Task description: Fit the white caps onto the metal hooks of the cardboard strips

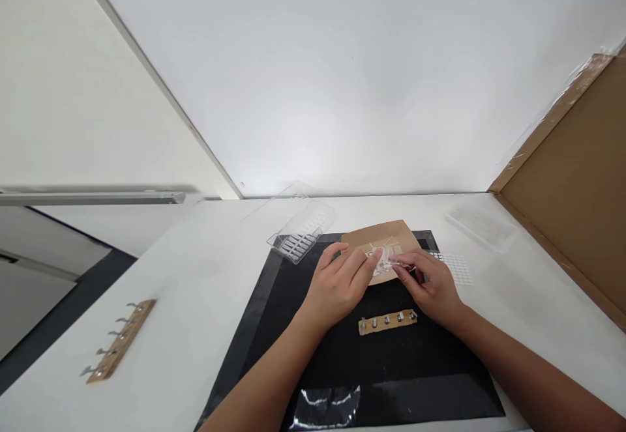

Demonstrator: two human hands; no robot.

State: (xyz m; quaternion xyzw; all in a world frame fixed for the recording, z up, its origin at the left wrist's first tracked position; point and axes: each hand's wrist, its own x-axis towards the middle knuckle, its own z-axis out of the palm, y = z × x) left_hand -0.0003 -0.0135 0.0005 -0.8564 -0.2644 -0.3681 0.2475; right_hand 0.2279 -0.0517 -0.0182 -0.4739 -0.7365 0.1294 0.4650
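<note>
A sheet of brown paper [362,236] lies on the black mat [293,308], bearing a cluster of small clear and white plastic pieces [388,249]. Over its left side is my left hand [337,282], thumb and forefinger closed together at the cluster; what sits between them is too small to make out. My right hand [430,282] pinches a tiny clear piece at the cluster's right edge, close to the left thumb. Just in front of both hands rests a tan strip [379,326] with several small metal-and-clear stands in a row.
A clear plastic case [320,214] with rows of white pieces lies open at the mat's back left. Another clear case [482,227] and a white dotted sheet [454,268] are at right. A second strip with upright clips [122,341] stands far left. Cardboard [572,184] borders the right.
</note>
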